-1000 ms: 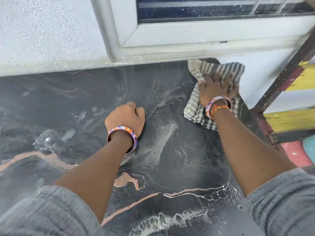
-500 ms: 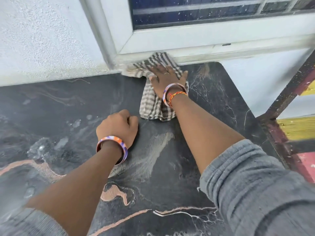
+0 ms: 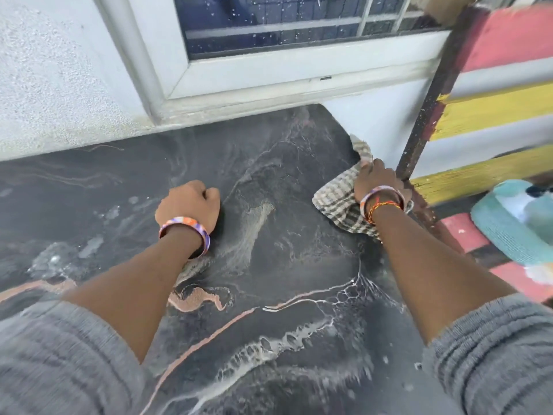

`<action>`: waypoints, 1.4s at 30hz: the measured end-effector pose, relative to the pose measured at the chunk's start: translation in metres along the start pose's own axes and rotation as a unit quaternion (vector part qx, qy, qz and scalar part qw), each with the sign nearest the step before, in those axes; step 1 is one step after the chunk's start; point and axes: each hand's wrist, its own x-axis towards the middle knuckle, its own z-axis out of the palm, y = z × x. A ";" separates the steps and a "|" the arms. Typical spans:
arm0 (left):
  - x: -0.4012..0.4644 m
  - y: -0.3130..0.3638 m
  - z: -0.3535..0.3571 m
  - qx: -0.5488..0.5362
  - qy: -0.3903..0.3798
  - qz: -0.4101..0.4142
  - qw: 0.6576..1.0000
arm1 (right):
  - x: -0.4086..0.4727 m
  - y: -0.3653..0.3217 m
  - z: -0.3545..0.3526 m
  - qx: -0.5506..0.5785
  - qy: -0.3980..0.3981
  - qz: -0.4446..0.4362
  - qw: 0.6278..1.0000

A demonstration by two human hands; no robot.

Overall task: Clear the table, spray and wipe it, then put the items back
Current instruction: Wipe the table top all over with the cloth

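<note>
Head view: dark marbled desk [image 3: 269, 175] fills most of the frame, wet patches and foam on its left part, nothing standing on it, so I judge the wiping step is under way. Window frame [image 3: 269, 82] runs along the far edge, striped painted rack [image 3: 493, 109] stands to the right. Checked cloth [image 3: 338, 205] lies at the desk's right edge near the rack post, partly hanging off. My right hand [image 3: 378, 184] presses down on it, fingers curled over the far fold, grasping it. My left hand [image 3: 188, 205] is a clenched fist braced on the desk, holding nothing. Cloth looks soft, light, bunches easily; best held flat under the palm.
</note>
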 end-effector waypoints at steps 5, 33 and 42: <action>-0.030 0.036 -0.017 -0.088 -0.026 0.139 0.986 | -0.068 0.085 -0.019 -0.001 0.020 0.072 0.997; -0.085 -0.008 -0.056 -0.125 -0.012 0.270 0.955 | -0.211 -0.022 0.035 -0.044 -0.103 -0.334 0.936; -0.123 0.033 -0.013 -0.121 -0.142 0.355 0.916 | -0.158 0.151 -0.025 -0.002 0.001 0.106 0.994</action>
